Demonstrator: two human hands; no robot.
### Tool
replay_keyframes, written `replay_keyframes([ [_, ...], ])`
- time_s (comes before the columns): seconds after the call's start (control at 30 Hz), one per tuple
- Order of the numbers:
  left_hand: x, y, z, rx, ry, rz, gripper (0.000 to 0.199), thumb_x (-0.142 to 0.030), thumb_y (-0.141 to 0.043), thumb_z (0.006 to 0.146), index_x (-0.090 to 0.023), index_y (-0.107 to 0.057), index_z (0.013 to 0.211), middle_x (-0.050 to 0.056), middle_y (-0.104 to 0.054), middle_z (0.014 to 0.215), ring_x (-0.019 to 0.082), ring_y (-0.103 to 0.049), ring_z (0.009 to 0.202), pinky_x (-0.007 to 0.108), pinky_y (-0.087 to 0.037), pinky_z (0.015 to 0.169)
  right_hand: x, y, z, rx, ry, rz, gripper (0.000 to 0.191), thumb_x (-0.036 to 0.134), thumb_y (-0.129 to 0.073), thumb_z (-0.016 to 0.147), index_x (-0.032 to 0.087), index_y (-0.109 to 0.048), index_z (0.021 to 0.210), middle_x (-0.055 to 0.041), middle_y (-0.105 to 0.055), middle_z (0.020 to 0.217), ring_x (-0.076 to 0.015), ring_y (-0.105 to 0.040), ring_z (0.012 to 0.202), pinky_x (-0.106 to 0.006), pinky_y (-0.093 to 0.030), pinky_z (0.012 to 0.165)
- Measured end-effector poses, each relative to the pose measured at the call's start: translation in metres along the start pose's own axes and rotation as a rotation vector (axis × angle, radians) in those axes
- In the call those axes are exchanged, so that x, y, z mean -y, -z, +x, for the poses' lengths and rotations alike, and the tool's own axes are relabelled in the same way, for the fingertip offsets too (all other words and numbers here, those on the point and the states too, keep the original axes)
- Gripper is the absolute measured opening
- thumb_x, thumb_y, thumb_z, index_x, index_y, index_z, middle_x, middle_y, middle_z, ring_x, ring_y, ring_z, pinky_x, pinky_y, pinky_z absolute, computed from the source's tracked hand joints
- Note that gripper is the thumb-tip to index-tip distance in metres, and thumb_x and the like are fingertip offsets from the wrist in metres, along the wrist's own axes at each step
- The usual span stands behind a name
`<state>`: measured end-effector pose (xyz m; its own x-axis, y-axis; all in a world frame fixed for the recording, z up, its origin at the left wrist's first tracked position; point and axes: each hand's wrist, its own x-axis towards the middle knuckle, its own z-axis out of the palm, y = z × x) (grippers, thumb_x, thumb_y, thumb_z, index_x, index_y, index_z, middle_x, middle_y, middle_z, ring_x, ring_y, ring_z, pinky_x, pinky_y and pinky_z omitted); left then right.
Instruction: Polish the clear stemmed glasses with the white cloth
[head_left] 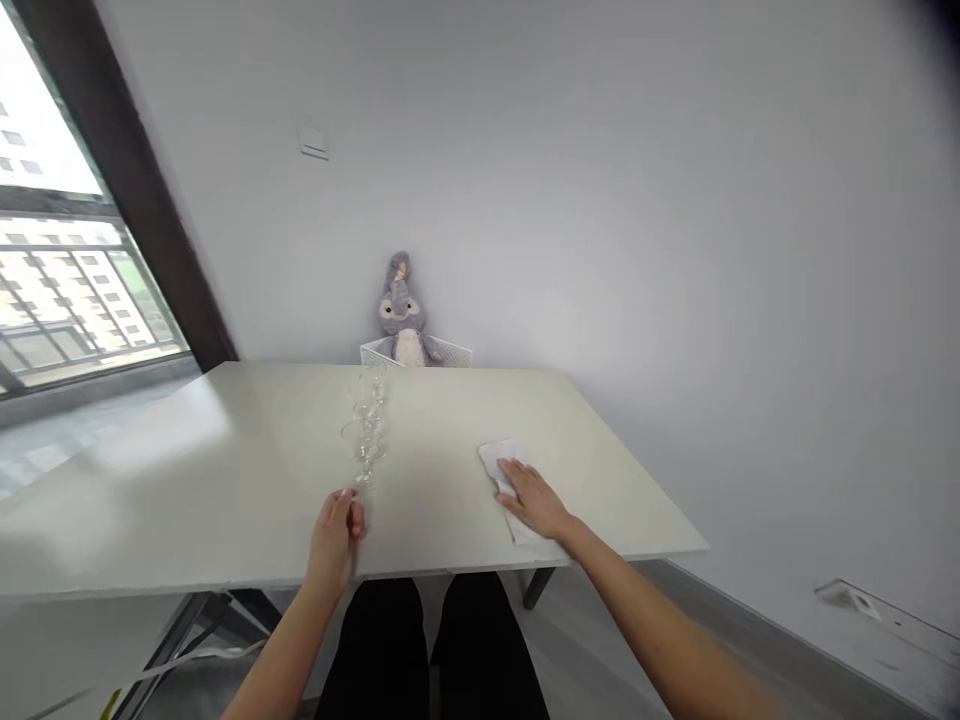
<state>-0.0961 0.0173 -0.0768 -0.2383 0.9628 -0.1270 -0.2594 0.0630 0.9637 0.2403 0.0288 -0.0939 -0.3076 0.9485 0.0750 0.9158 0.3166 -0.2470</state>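
My right hand (531,497) lies flat on a folded white cloth (501,454) at the right part of the white table (285,430). Its fingers are stretched out over the cloth and press it to the tabletop. Near the front edge rests my left hand (337,532), curled into a loose fist with nothing showing in it. Just beyond that hand, a streak of clear, shiny spilled liquid (369,430) runs in drops and small puddles toward the far edge. The cloth and the streak are apart.
A grey plush toy (401,310) sits in a white perforated basket (454,354) behind the table's far edge, against the wall. A window (75,250) is at the left. Below the table are dark metal legs (537,588) and a pale cable (217,653).
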Motion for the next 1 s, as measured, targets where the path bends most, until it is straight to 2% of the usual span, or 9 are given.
replay_keyframes([
  [0.1,-0.007,-0.011,0.011,0.065,0.253,-0.446,0.02,-0.037,-0.048,0.08,-0.023,-0.044,0.094,0.003,-0.058,0.078,0.01,-0.055,0.057,0.024,-0.046,0.055,-0.006,-0.004,-0.01,-0.077,-0.073,-0.04,0.063,0.054,-0.021,0.087,0.017,-0.021,0.138,-0.006,-0.028,0.141,-0.0205,-0.021,0.131,-0.038,-0.017,0.106],
  [0.17,-0.011,-0.018,0.02,0.107,0.315,-0.617,0.022,-0.041,-0.044,0.082,-0.024,-0.041,0.096,0.01,-0.058,0.095,0.016,-0.062,0.075,0.03,-0.05,0.063,-0.003,-0.006,-0.013,-0.104,-0.086,-0.074,0.056,0.05,-0.023,0.088,0.02,-0.03,0.135,-0.0053,-0.029,0.141,-0.0213,-0.023,0.13,-0.04,-0.019,0.105],
  [0.23,-0.013,-0.024,0.029,0.124,0.314,-0.729,0.026,-0.047,-0.038,0.083,-0.025,-0.039,0.097,0.013,-0.055,0.105,0.021,-0.061,0.089,0.036,-0.052,0.066,0.001,-0.009,-0.015,-0.125,-0.097,-0.096,0.05,0.046,-0.024,0.089,0.024,-0.039,0.131,-0.0046,-0.032,0.14,-0.0217,-0.025,0.129,-0.041,-0.02,0.104],
  [0.43,-0.019,-0.028,0.043,0.134,0.306,-0.864,0.033,-0.048,-0.035,0.085,-0.018,-0.043,0.094,0.018,-0.052,0.111,0.024,-0.057,0.102,0.036,-0.054,0.07,0.007,-0.013,-0.017,-0.173,-0.129,-0.095,0.045,0.04,-0.027,0.089,0.024,-0.044,0.127,-0.0043,-0.035,0.138,-0.0218,-0.028,0.128,-0.041,-0.023,0.103],
  [0.63,-0.022,-0.025,0.037,0.122,0.321,-0.892,0.018,-0.032,-0.044,0.084,-0.014,-0.047,0.084,0.014,-0.057,0.102,0.019,-0.059,0.097,0.029,-0.054,0.073,0.009,-0.02,-0.01,-0.198,-0.138,-0.046,0.042,0.034,-0.03,0.089,0.021,-0.048,0.124,-0.0039,-0.041,0.134,-0.0219,-0.031,0.126,-0.04,-0.023,0.103],
  [0.7,-0.02,-0.028,0.034,0.155,0.323,-0.864,0.017,-0.03,-0.046,0.083,-0.014,-0.049,0.083,0.014,-0.058,0.098,0.018,-0.06,0.094,0.028,-0.054,0.074,0.01,-0.021,-0.006,-0.215,-0.142,0.002,0.041,0.031,-0.03,0.089,0.018,-0.052,0.12,-0.0055,-0.045,0.131,-0.0224,-0.034,0.125,-0.04,-0.024,0.103],
  [0.83,-0.014,-0.045,0.03,0.315,0.34,-0.764,0.017,-0.024,-0.049,0.079,-0.014,-0.052,0.092,0.014,-0.059,0.097,0.02,-0.06,0.094,0.029,-0.052,0.077,0.009,-0.02,0.005,-0.33,-0.222,0.24,0.04,0.034,-0.031,0.087,0.014,-0.059,0.109,-0.0115,-0.058,0.116,-0.0244,-0.047,0.113,-0.04,-0.031,0.098],
  [0.9,-0.012,-0.058,0.029,0.392,0.374,-0.711,0.022,-0.021,-0.051,0.077,-0.014,-0.052,0.099,0.014,-0.059,0.102,0.02,-0.059,0.095,0.03,-0.051,0.08,0.003,-0.018,0.01,-0.434,-0.314,0.472,0.044,0.042,-0.032,0.086,0.012,-0.062,0.1,-0.0125,-0.065,0.098,-0.0247,-0.058,0.095,-0.04,-0.04,0.087],
  [1.0,-0.01,-0.081,0.033,0.479,0.412,-0.66,0.027,-0.021,-0.052,0.075,-0.015,-0.052,0.101,0.014,-0.058,0.105,0.021,-0.059,0.096,0.032,-0.049,0.082,-0.009,-0.018,0.014,-0.607,-0.431,0.898,0.053,0.055,-0.034,0.081,0.012,-0.061,0.095,-0.0106,-0.067,0.082,-0.0229,-0.061,0.073,-0.037,-0.048,0.07],
])
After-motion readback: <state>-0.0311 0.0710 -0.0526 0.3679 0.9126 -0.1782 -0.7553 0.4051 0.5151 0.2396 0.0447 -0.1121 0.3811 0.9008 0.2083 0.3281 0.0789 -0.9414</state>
